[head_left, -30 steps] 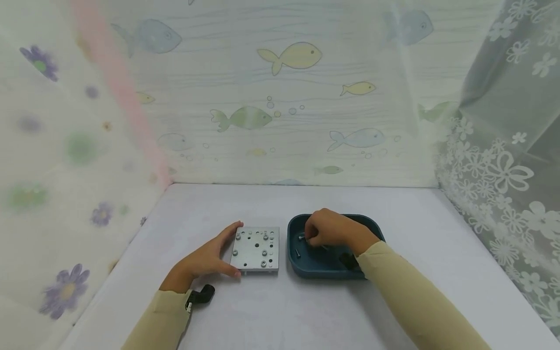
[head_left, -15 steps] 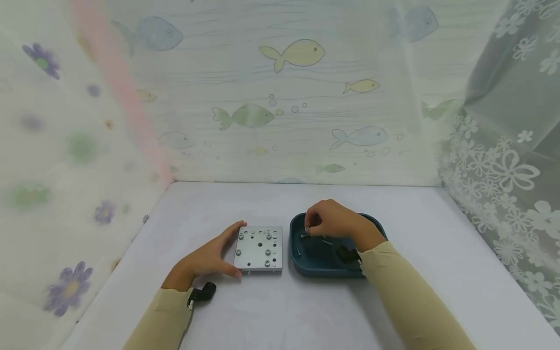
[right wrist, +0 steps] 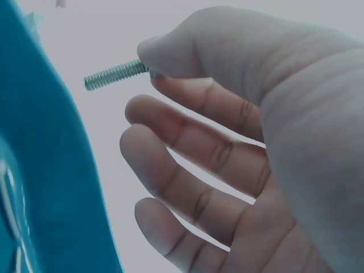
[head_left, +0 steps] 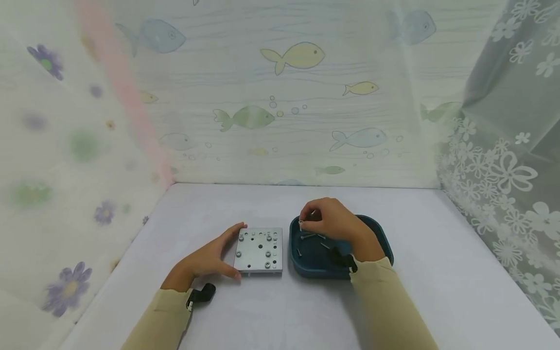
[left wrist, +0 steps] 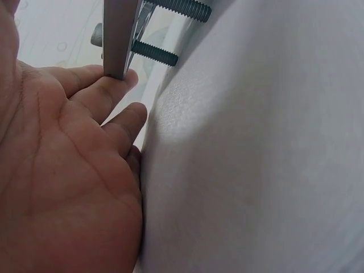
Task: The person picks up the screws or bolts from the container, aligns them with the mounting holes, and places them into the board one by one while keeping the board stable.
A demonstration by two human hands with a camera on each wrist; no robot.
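Note:
In the head view a square silver metal plate point(head_left: 253, 255) with drilled holes and several socket-head bolts lies on the white table. My left hand point(head_left: 202, 257) holds its left side, thumb at the near corner and index finger at the far one. The left wrist view shows the plate edge-on point(left wrist: 118, 40), a threaded bolt end point(left wrist: 154, 52) sticking out of its underside, and fingertips against it. Over the left part of a dark blue tray point(head_left: 323, 274), my right hand point(head_left: 336, 221) pinches a bolt point(right wrist: 115, 74) between thumb and index finger, threaded end outward; the other fingers are half bent.
Several loose bolts point(head_left: 308, 236) lie in the tray, which stands just right of the plate. Small black wrist cameras show at the left cuff point(head_left: 203, 293) and the right cuff point(head_left: 343, 260). Fish-printed curtain point(head_left: 245, 155) hangs behind the table.
My right hand has risen a little and shifted left within the tray, with the bolt now showing at its fingertips. The left hand stays at the plate.

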